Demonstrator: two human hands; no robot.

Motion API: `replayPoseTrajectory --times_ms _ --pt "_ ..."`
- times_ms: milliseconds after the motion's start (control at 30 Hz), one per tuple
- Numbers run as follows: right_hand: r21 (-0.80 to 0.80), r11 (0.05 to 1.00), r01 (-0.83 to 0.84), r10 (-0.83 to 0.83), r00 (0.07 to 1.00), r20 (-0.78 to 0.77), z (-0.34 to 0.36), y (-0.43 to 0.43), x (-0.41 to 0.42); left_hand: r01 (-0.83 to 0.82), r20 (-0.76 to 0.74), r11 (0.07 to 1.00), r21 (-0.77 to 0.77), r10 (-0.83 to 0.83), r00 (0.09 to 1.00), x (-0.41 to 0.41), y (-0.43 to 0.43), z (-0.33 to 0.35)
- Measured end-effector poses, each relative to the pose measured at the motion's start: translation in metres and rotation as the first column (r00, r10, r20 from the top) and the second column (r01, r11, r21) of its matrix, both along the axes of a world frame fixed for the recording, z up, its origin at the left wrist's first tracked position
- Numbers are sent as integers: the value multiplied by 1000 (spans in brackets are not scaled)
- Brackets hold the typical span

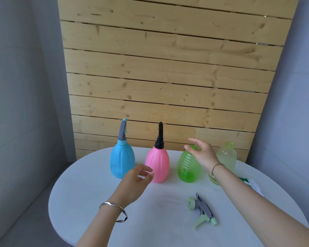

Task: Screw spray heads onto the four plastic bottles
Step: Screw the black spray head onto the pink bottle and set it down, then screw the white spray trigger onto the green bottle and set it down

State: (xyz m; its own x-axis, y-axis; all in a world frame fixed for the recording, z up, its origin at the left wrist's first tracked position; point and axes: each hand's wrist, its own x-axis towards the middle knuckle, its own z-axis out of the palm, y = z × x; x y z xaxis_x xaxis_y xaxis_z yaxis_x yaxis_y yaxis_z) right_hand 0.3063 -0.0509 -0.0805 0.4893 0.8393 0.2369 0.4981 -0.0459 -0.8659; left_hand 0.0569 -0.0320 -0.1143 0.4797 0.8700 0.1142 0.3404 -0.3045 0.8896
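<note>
Both grips slack, empty | right hand [202, 154] at neck of green bottle [188, 169], perhaps touching | left hand [136, 181] near pink bottle [158, 164]

The right forearm [239, 191] hides the lower left of the pale yellow-green clear plastic bottle [227, 155] and most of a green-and-white object [253, 183].

A spray head [202, 209] lies on the table [89, 193] before four bottles [188, 166].

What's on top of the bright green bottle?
Nothing is screwed on the green bottle; its neck looks bare. The right hand in front covers part of the opening.
</note>
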Motion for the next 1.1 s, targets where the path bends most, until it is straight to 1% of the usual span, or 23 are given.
replayPoseTrajectory --times_ms 67,167,267,367,433,500,600,667,733,833,867,900,967,1033,1100 --pt "-7 1000 3 -3 1000 -19 -9 -4 3 5 24 1000 -26 -4 1000 6 -2 0" --pt "60 998 10 -6 998 -57 -14 -11 5 9 36 999 -50 -7 999 15 -4 1" --pt "120 992 29 -23 998 -51 -11 -20 1 35 58 997 -74 -31 998 25 -10 2" --pt "270 957 105 -85 993 -85 0 -35 -4 72 133 986 -148 -53 990 37 -20 5" --pt "394 907 150 -87 981 -173 12 -50 -6 121 199 968 -220 -77 977 48 -29 7" --pt "446 878 175 -60 964 -260 20 -66 -8 177 279 938 -299 -91 956 57 -37 9" --pt "411 895 174 32 894 -448 19 -86 -9 312 487 834 -456 -59 871 71 -46 10" --pt "378 910 171 67 839 -540 17 -96 -6 412 592 759 -504 -44 805 80 -51 10" --pt "356 922 154 79 824 -561 16 -102 0 456 622 731 -508 -55 781 88 -55 7" --pt "312 946 83 100 843 -528 13 -110 16 457 617 734 -502 -66 784 98 -59 2" --pt "306 947 93 84 851 -518 11 -113 23 454 620 735 -505 -58 783 100 -60 2" --pt "309 940 146 38 855 -518 8 -116 34 448 626 733 -512 -40 779 101 -60 1" --pt "284 899 334 -145 837 -528 0 -122 59 431 638 735 -523 2 770 101 -58 1" --pt "183 842 507 -365 786 -498 -18 -128 85 414 640 741 -528 27 768 99 -57 1" --pt "44 818 574 -498 743 -447 -40 -132 107 407 636 737 -539 38 771 99 -57 0"
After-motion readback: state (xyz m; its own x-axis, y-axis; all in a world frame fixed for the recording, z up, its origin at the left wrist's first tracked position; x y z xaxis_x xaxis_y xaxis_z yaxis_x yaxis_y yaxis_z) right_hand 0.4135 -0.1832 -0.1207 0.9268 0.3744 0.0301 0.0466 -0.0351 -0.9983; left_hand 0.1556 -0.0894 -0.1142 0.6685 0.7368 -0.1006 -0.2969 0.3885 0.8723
